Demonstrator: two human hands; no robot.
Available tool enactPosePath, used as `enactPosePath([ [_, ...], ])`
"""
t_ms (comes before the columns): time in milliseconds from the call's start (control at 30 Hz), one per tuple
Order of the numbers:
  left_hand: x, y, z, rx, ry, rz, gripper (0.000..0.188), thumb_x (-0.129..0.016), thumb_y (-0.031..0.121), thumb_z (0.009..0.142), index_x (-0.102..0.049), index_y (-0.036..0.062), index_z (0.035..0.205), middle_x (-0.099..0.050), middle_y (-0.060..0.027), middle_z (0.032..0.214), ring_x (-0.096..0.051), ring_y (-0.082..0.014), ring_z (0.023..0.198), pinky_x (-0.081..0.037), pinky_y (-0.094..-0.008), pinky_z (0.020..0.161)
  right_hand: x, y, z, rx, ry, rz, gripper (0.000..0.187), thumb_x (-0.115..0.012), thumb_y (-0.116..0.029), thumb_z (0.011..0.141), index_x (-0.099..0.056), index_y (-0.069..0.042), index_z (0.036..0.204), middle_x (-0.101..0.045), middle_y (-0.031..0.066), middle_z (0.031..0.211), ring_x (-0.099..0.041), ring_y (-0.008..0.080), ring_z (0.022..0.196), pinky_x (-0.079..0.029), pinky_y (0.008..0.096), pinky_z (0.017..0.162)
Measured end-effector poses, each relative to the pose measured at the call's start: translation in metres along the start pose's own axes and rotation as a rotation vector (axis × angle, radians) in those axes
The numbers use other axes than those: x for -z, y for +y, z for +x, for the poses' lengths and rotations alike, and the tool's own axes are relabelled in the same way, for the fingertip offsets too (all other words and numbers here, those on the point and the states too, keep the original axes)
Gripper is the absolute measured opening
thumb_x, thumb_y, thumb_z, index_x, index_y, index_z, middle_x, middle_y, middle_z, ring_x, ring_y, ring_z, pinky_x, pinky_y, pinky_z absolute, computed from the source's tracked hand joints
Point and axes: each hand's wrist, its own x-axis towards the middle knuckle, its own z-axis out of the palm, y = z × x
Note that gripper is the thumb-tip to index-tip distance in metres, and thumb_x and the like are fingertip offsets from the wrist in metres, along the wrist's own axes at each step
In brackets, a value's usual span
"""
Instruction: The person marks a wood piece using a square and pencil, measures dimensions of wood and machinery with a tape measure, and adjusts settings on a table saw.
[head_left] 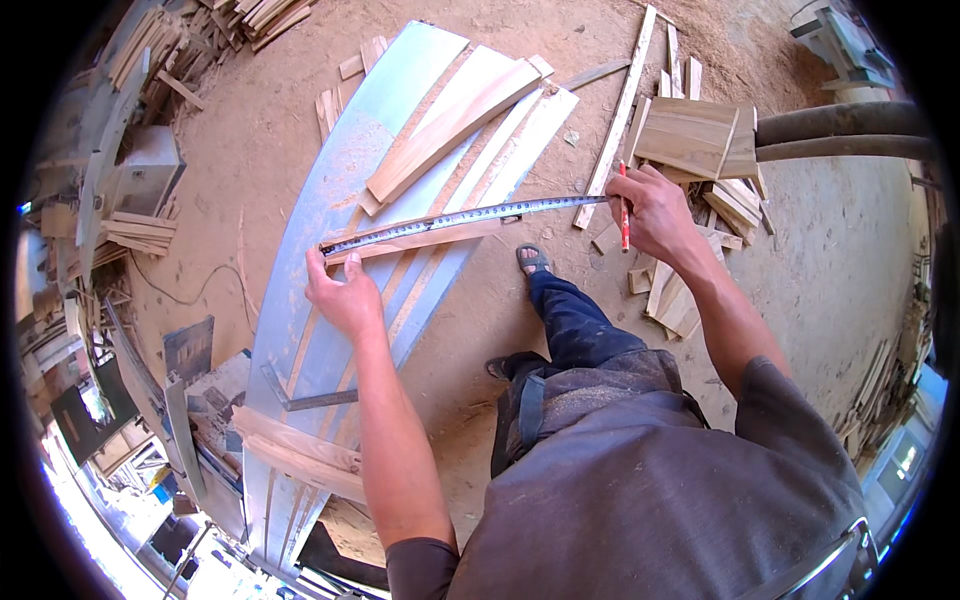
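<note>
A tape measure [480, 213] is stretched along a narrow wooden strip [430, 242], which lies across a pale bluish slatted bench. At the strip's left end, my left hand [343, 297] is closed, thumb and fingers pinching the strip and the end of the tape. My right hand [655, 215] is closed on the other end of the tape, out past the strip, and the tape's case is hidden in my palm. A red pencil [625, 225] is also gripped in that hand, standing between the fingers. A dark slot shows near the strip's right end.
Thicker wooden pieces [450, 135] rest farther along the bench [300, 250]. An L-shaped metal square [310, 402] and more planks [300, 455] lie nearer me. Stacked offcuts [690, 140] sit on the dusty floor to the right. A cable [190, 300] runs across the floor at left.
</note>
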Motion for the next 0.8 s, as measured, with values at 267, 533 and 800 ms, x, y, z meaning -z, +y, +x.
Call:
enactPosePath([
  [267,0.002,0.002,0.004,0.061,-0.037,-0.034,0.073,-0.074,0.009,0.092,-0.037,-0.0003,0.155,-0.060,-0.0190,0.139,-0.049,-0.0359,0.129,-0.042,-0.0432,0.108,-0.001,-0.002,0.000,0.023,0.034,0.011,0.005,-0.070,-0.009,0.085,-0.068,-0.005,0.089,-0.063,0.0129,0.080,-0.062,0.0317,0.083,-0.051,0.0430,0.072],
  [533,-0.008,-0.006,0.005,0.063,-0.019,-0.110,0.074,-0.073,0.007,0.092,-0.036,-0.0005,0.155,-0.059,-0.0197,0.139,-0.049,-0.0367,0.131,-0.041,-0.0438,0.110,0.000,0.003,0.000,0.041,0.034,0.000,0.007,-0.070,-0.007,0.083,-0.067,-0.005,0.089,-0.062,0.0124,0.080,-0.062,0.0319,0.083,-0.051,0.0429,0.072],
  [800,-0.009,-0.020,0.008,0.084,0.013,-0.173,0.087,-0.079,0.015,0.082,-0.035,-0.0050,0.154,-0.045,-0.0264,0.153,-0.041,-0.0394,0.143,-0.031,-0.0449,0.121,0.007,-0.004,0.001,0.093,0.050,0.026,0.005,-0.065,-0.005,0.084,-0.066,-0.005,0.089,-0.065,0.0131,0.087,-0.062,0.0339,0.087,-0.051,0.0416,0.077],
])
